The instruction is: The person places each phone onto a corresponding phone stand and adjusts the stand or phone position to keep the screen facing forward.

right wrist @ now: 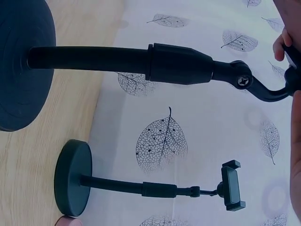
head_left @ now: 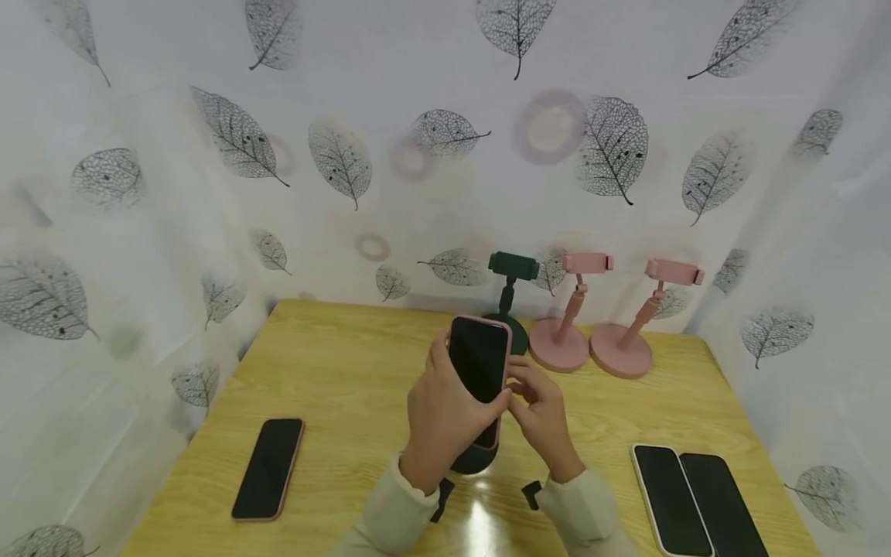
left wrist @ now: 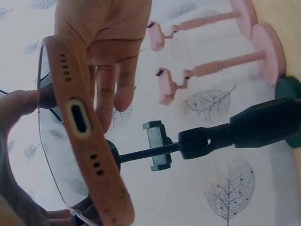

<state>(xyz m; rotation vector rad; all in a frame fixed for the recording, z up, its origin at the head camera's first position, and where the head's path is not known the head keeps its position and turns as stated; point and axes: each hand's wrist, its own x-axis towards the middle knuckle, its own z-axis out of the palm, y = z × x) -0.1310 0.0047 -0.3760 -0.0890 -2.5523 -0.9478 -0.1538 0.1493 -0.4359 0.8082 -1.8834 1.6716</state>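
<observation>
A smartphone in a pink case [head_left: 480,356] stands upright at the head of a dark phone stand, above its round base [head_left: 475,462]. My left hand [head_left: 442,414] grips the phone from the left, thumb across its lower front. My right hand [head_left: 541,410] is at the phone's right edge, its curled fingers reaching behind it onto the stand's clamp. From the left wrist, the case's bottom edge with its charging port [left wrist: 79,118] faces the camera. The stand's pole [right wrist: 103,57] and bent neck show in the right wrist view; most of the clamp is hidden.
Behind the hands stand a dark green phone stand [head_left: 513,267] and two pink stands [head_left: 559,344] [head_left: 622,350]. Another phone [head_left: 267,469] lies on the wooden table [head_left: 334,371] at left. Two phones [head_left: 671,499] [head_left: 724,507] lie side by side at right. A leaf-patterned curtain [head_left: 445,193] surrounds the table.
</observation>
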